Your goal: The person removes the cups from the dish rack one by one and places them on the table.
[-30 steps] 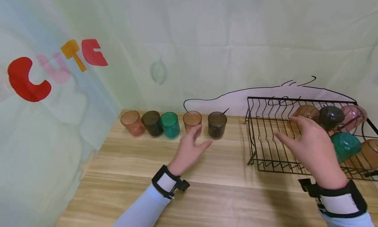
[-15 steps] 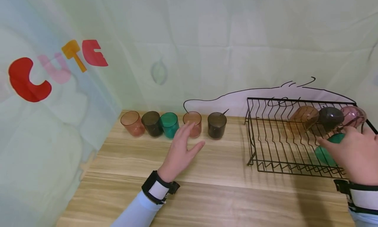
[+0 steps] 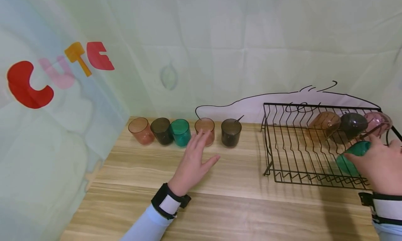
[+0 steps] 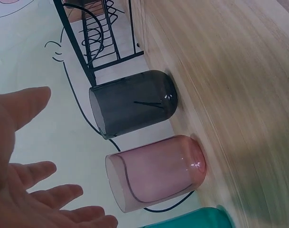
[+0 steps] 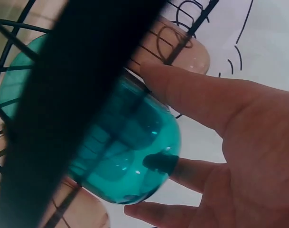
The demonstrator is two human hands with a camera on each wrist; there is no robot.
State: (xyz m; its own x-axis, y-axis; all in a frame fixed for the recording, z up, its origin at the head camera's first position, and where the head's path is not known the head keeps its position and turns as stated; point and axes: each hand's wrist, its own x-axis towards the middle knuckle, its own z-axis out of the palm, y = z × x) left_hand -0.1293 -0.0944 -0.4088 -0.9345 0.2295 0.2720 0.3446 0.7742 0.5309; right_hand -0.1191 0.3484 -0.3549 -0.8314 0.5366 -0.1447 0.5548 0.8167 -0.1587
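In the head view my right hand (image 3: 381, 164) is at the right end of the black wire rack (image 3: 295, 181), over a green cup (image 3: 348, 162) lying tilted in it. The right wrist view shows thumb and fingers on opposite sides of the green cup's rounded base (image 5: 135, 156), a fingertip showing through the glass. My left hand (image 3: 190, 164) hovers over the table with fingers extended, holding nothing. It is nearest a pinkish-orange cup (image 3: 207, 140). In the left wrist view that pinkish cup (image 4: 158, 173) and a grey cup (image 4: 135, 104) stand apart from the fingers.
Left of the middle cups stand an orange cup (image 3: 142, 133), a dark cup (image 3: 162, 133) and a green tumbler (image 3: 181, 134). An amber cup (image 3: 325, 124), a dark grey cup (image 3: 353, 126) and a pink cup (image 3: 378, 122) lie in the rack's back row. A curtain (image 3: 220, 59) hangs behind.
My right hand has moved right, from over the rack's middle to the green cup, and its fingers have come round it. My left hand has drawn back slightly left from the pinkish cup.
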